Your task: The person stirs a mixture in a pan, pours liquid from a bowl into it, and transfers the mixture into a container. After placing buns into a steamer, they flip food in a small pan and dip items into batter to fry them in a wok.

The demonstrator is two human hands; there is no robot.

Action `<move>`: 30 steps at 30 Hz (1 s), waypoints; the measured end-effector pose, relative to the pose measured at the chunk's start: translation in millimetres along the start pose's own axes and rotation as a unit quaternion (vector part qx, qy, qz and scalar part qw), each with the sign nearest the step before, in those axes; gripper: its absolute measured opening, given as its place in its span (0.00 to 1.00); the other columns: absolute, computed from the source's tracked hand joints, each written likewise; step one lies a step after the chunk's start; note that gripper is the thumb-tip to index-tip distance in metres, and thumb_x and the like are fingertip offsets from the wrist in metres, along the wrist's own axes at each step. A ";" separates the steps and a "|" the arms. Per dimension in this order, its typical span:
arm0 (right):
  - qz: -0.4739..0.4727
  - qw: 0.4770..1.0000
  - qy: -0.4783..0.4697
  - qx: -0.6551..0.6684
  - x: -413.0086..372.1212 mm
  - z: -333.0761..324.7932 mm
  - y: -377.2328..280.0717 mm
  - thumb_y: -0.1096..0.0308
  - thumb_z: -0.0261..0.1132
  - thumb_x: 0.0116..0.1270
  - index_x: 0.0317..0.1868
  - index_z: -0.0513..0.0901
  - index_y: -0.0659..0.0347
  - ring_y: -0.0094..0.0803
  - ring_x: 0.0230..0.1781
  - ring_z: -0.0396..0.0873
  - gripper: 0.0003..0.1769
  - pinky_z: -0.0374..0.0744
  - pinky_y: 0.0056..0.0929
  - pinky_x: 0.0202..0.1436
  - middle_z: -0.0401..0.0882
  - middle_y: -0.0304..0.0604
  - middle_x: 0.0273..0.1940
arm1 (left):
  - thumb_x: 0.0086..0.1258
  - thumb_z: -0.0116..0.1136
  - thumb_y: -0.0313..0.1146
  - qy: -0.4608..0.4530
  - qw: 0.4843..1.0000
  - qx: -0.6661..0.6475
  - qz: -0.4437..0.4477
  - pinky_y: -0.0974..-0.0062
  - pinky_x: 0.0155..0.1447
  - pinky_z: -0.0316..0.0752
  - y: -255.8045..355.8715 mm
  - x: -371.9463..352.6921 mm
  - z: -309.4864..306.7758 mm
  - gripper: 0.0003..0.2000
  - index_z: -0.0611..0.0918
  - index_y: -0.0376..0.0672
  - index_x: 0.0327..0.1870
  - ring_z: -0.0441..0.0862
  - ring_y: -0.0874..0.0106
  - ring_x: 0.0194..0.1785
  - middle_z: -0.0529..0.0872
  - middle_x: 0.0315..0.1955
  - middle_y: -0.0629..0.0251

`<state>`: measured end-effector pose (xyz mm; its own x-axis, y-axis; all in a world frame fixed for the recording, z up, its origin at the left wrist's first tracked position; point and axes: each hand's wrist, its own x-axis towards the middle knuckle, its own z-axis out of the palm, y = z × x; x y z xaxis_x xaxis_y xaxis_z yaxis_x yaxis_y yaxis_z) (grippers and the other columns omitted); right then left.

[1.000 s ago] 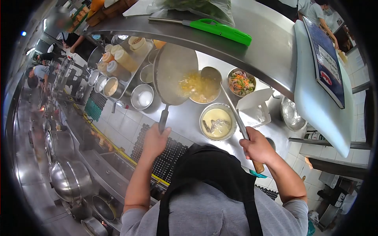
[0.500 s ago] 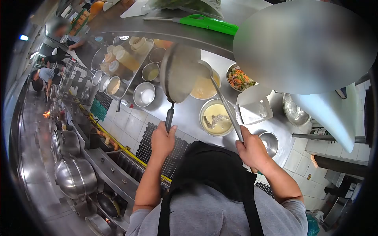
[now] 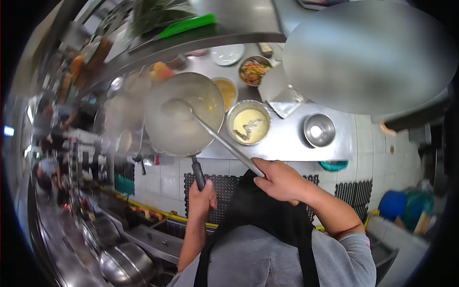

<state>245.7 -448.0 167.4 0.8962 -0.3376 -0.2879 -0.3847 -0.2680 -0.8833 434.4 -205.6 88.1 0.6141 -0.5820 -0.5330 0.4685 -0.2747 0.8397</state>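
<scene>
My left hand (image 3: 202,197) is wrapped around the dark handle of a wide wok (image 3: 174,136), which it holds up over the counter's left part. The wok's inside faces up, with small yellowish bits along its right wall; haze blurs its bottom. Closed around the long shaft of a ladle (image 3: 224,142) is my right hand (image 3: 278,180). The ladle's bowl end lies inside the wok. Just right of the wok, a metal pot (image 3: 267,131) holds pale yellow liquid with greyish pieces in it. Behind it, a container of yellowish-brown liquid (image 3: 226,92) is partly hidden by the wok.
On the steel counter (image 3: 291,146) are a bowl of cut vegetables (image 3: 255,71), a white plate (image 3: 227,55), an opened carton (image 3: 282,91) and a metal bowl (image 3: 319,130). A green lighter (image 3: 189,25) lies on the shelf above. Stoves and large pots (image 3: 126,263) stand at lower left.
The wok has gone from tipped beside the yellowish-brown liquid to level and further left. The ladle's bowl has moved left into the wok. My view has turned.
</scene>
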 end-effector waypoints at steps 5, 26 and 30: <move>0.081 0.994 0.064 -0.031 -111.8 2.5 -10.7 0.65 0.67 0.73 0.72 0.74 0.66 0.65 0.38 0.87 0.30 0.83 0.59 0.46 0.87 0.63 0.33 | 0.82 0.62 0.30 -0.093 0.988 0.100 -0.068 0.73 0.23 0.68 11.2 -56.5 0.7 0.08 0.73 0.42 0.47 0.70 0.76 0.17 0.72 0.20 0.70; 0.311 0.613 0.681 0.251 -590.0 95.5 149.1 0.65 0.64 0.72 0.46 0.76 0.69 0.68 0.41 0.87 0.14 0.82 0.60 0.45 0.86 0.67 0.36 | 0.72 0.75 0.38 -0.680 0.489 0.526 0.148 0.76 0.35 0.70 -180.5 -161.5 565.3 0.14 0.81 0.39 0.37 0.74 0.80 0.27 0.79 0.24 0.73; 0.352 0.480 0.770 0.229 -647.1 92.4 190.3 0.64 0.65 0.75 0.52 0.77 0.64 0.59 0.33 0.87 0.13 0.80 0.54 0.38 0.84 0.58 0.30 | 0.77 0.69 0.37 -0.714 0.408 0.567 0.053 0.75 0.25 0.66 -241.1 -288.2 685.4 0.13 0.78 0.40 0.35 0.75 0.78 0.20 0.80 0.20 0.69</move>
<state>-387.0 -197.1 151.4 -0.7833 -0.5596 -0.2709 -0.0669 0.5091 -0.8581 -290.8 -496.2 110.5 -0.7813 -0.2666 -0.5644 -0.6054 0.1039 0.7891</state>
